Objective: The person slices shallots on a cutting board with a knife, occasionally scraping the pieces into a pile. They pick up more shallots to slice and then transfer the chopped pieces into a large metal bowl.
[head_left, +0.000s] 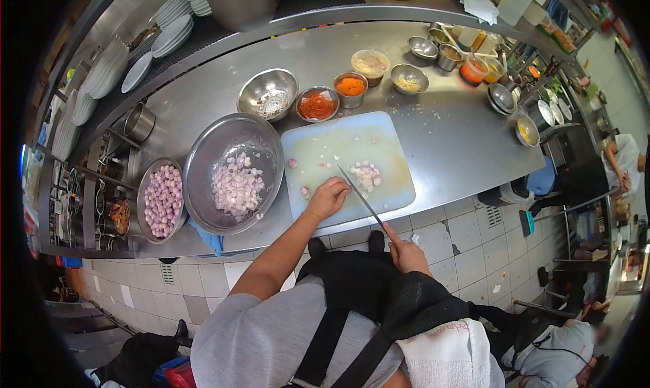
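Observation:
My right hand [408, 254] is wrapped round the handle of a long knife [365, 202], whose blade points up and left over the cutting board [393, 144]. Close to the blade, my left hand [330, 197] has its fingers drawn together over the board; what they hold, if anything, is hidden. Cut shallot pieces [365, 175] lie in a pile right of the blade. A few whole shallots [292, 163] rest at the board's left side. Left of the board, a large metal bowl [196, 151] holds many cut shallots [237, 185].
At the far left, a smaller bowl [142, 205] holds whole shallots. Behind the board stand bowls of red shreds [317, 105], orange food [351, 85] and yellow bits [408, 83]. Plates [105, 70] are stacked on the shelf. Other people [555, 354] are at the right and lower left.

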A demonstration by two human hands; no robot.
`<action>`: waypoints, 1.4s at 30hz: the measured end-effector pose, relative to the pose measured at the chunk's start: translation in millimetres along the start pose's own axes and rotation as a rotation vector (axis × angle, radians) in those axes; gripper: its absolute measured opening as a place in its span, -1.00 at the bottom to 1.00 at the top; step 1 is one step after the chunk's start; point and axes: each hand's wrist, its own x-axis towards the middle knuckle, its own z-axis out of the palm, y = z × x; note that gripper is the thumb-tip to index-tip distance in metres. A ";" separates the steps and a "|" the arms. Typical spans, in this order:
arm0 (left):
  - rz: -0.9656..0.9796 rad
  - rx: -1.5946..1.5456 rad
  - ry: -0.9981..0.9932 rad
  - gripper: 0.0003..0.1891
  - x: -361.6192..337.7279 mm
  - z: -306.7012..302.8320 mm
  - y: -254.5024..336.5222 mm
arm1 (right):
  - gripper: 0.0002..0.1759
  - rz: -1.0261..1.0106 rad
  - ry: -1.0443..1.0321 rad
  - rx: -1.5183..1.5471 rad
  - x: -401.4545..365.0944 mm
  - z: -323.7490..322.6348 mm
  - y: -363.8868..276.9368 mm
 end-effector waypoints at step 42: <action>0.069 0.095 -0.227 -0.88 22.1 -8.1 12.8 | -0.21 0.020 0.018 0.029 4.2 8.0 15.9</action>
